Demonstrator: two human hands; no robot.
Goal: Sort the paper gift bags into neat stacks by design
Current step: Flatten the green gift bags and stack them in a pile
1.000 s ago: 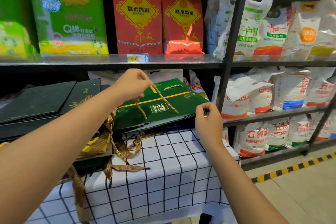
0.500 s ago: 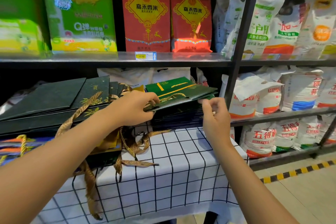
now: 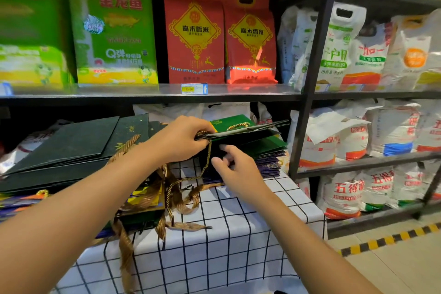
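My left hand (image 3: 181,137) pinches the near-left edge of the green gift bags (image 3: 253,137), lifting them off the purple stack (image 3: 267,166). They run long to the right. My right hand (image 3: 235,169) hovers below, loose and empty, nearer the gap.

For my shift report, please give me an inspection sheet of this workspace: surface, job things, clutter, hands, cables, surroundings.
Surface: table under a white grid-patterned cloth.
Job's things: green gift bags stacked on dark blue ones at the right; dark green bags fanned unevenly at the left.
Clutter: gold ribbon handles tangled, hanging over the table edge.
Hands: left hand pinches the top green bag's edge; right hand hovers, fingers loose, holding nothing.
Cables: nothing seen.
Surroundings: black shelves with rice and flour sacks; yellow-black floor tape.
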